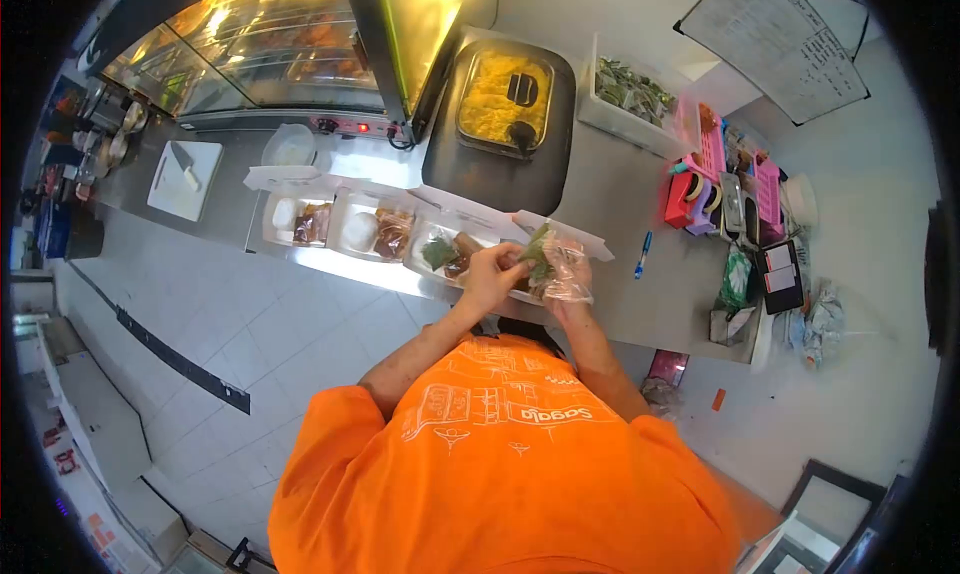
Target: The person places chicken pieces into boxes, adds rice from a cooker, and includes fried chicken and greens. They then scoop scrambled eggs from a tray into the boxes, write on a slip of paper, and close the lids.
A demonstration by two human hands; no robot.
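A grey counter (620,204) runs across the middle of the view, and on it at the far side stands a glass-fronted heated display case (290,44) with lit trays of food, its red indicator lights along the lower edge. Just beside the case sits a dark cooker (500,164) whose glass lid (505,99) covers a mass of yellow rice. To the right of it a white tub (630,99) holds wrapped green bundles. Near the left end of the counter lies a white cutting board (185,179) with a knife on it. Along the near edge of the counter four open white takeaway boxes (330,219) stand in a row, touching one another, each with white rice and brown or green portions inside. Over the rightmost box, the person in the orange shirt (500,464) brings both hands together: the left hand (490,274) has its fingers curled shut, pinching a green leafy portion (538,252) at its near side, while the right hand (565,279), covered by a loose clear plastic bag (572,274), is closed around the same green portion from the other side; the plastic blurs the exact set of those fingers. The green portion sits between the hands, just above the box. A blue pen (643,254) lies on the counter well to the right of the hands
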